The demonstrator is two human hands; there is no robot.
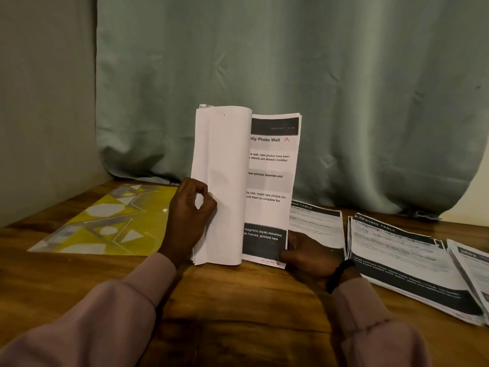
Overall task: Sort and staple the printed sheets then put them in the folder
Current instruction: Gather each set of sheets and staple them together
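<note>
- Head view: a bundle of printed sheets (246, 186) stands upright on its lower edge on the wooden tabletop (238, 300), near the middle, in front of a grey-green curtain (291, 62).
- The left hand (189, 219) comes in from the lower left, forearm in a dusty-pink sleeve (111, 308), wrist bent upward. Its grip is on the turned-back front pages: the thumb and forefinger meet in a small ring at the left edge of the bundle, the other fingers curled against the paper below.
- Those front pages curl over to the left, blank backs outward, and cover the left half of the page behind.
- The exposed page shows a dark header band, the words "Photo Wall" and a red handwritten mark beside the title.
- The right hand (309, 255) sits low at the bundle's bottom right corner, palm away from the camera, thumb laid across the dark footer band. Its grip pinches that corner; the fingers behind the paper are hidden.
- A dark band (340, 274) circles the right wrist, just above the pink cuff.
- A yellow folder (111, 221) with grey and white geometric shapes lies flat on the tabletop to the left, just beside the left hand.
- To the right, further stacks of printed sheets (402, 260) lie flat and overlapping; one heading reads "DRESSING TABLE".
</note>
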